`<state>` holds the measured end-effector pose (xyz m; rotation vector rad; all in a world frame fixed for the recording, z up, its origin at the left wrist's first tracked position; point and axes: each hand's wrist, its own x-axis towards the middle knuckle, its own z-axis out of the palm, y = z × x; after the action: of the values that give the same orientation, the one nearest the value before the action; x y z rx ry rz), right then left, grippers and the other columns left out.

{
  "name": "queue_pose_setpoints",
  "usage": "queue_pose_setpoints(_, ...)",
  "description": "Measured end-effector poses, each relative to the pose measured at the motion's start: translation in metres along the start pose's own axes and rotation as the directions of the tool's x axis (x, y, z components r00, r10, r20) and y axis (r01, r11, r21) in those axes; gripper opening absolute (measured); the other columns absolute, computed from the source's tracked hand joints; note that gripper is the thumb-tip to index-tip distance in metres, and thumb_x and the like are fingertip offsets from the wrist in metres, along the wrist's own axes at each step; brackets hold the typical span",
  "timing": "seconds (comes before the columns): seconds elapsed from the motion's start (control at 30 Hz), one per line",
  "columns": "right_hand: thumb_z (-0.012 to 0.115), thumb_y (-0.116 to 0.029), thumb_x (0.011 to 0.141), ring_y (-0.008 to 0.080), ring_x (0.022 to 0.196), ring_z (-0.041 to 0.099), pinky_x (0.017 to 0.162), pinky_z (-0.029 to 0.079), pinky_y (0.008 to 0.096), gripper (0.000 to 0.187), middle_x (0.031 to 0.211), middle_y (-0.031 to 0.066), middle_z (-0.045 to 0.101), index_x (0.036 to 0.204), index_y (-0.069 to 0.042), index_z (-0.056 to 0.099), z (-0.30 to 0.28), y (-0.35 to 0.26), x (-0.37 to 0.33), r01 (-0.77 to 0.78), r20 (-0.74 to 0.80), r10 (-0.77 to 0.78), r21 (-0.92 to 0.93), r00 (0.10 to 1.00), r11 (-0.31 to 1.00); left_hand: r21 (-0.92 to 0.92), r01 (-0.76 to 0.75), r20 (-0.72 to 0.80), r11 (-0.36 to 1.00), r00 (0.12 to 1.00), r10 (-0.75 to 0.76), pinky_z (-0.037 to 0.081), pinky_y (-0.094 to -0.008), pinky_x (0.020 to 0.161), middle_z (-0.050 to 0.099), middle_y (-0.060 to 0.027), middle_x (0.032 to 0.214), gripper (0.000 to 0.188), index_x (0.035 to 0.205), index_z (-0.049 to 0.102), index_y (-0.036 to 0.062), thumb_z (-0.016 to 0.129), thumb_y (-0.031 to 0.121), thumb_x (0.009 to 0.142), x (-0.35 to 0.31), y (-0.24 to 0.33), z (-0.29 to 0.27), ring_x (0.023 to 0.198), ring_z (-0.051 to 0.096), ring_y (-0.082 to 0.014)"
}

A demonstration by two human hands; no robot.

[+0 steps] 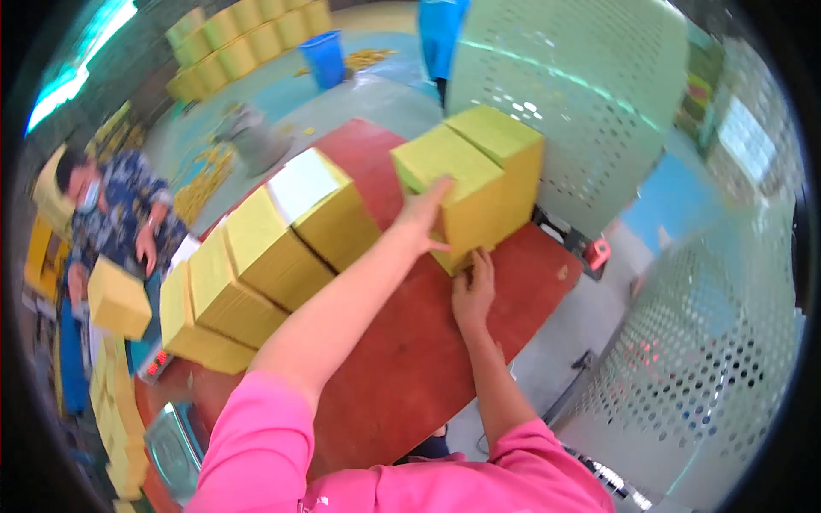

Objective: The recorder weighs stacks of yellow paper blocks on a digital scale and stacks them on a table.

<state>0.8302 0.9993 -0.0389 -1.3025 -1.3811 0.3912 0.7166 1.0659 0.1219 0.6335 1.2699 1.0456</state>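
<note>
Two yellow boxes stand side by side at the far right of the red table, against a perforated panel. My left hand [421,217] lies with fingers spread round the left side of the nearer yellow box [472,205], gripping it. Low on the same box, at its bottom front edge, my right hand [475,293] holds with its fingertips; part of those fingers is hidden. The farther yellow box [517,162] touches its back. To the left, under my left forearm, runs a row of several yellow boxes [261,235], one with a white sheet [303,185] on top.
The red table [389,376] spans the middle. Perforated metal panels [564,94] rise behind and to the right. A small scale [174,449] stands at the near left corner. Across the left side a masked person [128,209] sits by another yellow box [118,299]. A blue bin [323,60] stands beyond.
</note>
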Motion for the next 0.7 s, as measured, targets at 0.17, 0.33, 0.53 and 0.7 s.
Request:
queue_pose_setpoints(0.17, 0.055, -0.003, 0.086, 0.0241, 0.104, 0.060, 0.094, 0.048, 0.0355, 0.029, 0.114, 0.0140, 0.065, 0.113, 0.004, 0.063, -0.009, -0.007, -0.027, -0.249, 0.044, 0.257, 0.437, 0.966, 0.864, -0.100, -0.396, 0.297, 0.913, 0.864, 0.408, 0.049, -0.0450, 0.086, 0.049, -0.0110, 0.135, 0.067, 0.143, 0.035, 0.0138, 0.059, 0.047, 0.091, -0.063, -0.043, -0.017, 0.121, 0.047, -0.0239)
queue_pose_setpoints(0.33, 0.050, -0.010, 0.094, 0.0245, 0.106, 0.058, 0.091, 0.048, 0.0372, 0.031, 0.118, 0.0143, 0.061, 0.121, 0.005, 0.057, -0.074, -0.115, -0.137, -0.386, 0.405, 0.253, 0.289, 0.879, 0.876, 0.047, -0.218, 0.447, 0.975, 0.877, 0.175, 0.049, -0.0322, 0.083, 0.056, -0.0113, 0.127, 0.076, 0.151, 0.024, 0.0032, 0.060, 0.035, 0.093, -0.258, -0.083, -0.111, 0.110, 0.055, -0.0184)
queue_pose_setpoints(0.53, 0.044, -0.003, 0.091, 0.0166, 0.088, 0.060, 0.083, 0.048, 0.0300, 0.021, 0.095, 0.0100, 0.064, 0.100, 0.003, 0.063, -0.056, -0.263, -0.325, -0.526, 0.860, -0.116, 0.404, 0.497, 0.748, -0.170, -0.234, -0.122, 0.957, 0.969, 0.215, 0.046, -0.0331, 0.096, 0.052, -0.0110, 0.139, 0.060, 0.141, 0.045, 0.0034, 0.055, 0.042, 0.097, -0.512, -0.215, -0.314, 0.121, 0.054, -0.0198)
queue_pose_setpoints(0.7, 0.046, 0.005, 0.089, 0.0174, 0.081, 0.063, 0.077, 0.051, 0.0297, 0.019, 0.090, 0.0114, 0.067, 0.093, 0.003, 0.065, -0.023, -0.383, -0.449, -0.471, 0.898, -0.392, 0.440, 0.201, 0.765, -0.237, -0.366, -0.611, 0.900, 0.776, 0.155, 0.046, -0.0379, 0.098, 0.057, -0.0137, 0.132, 0.048, 0.136, 0.049, 0.0024, 0.051, 0.032, 0.099, -0.744, -0.323, -0.399, 0.117, 0.057, -0.0222)
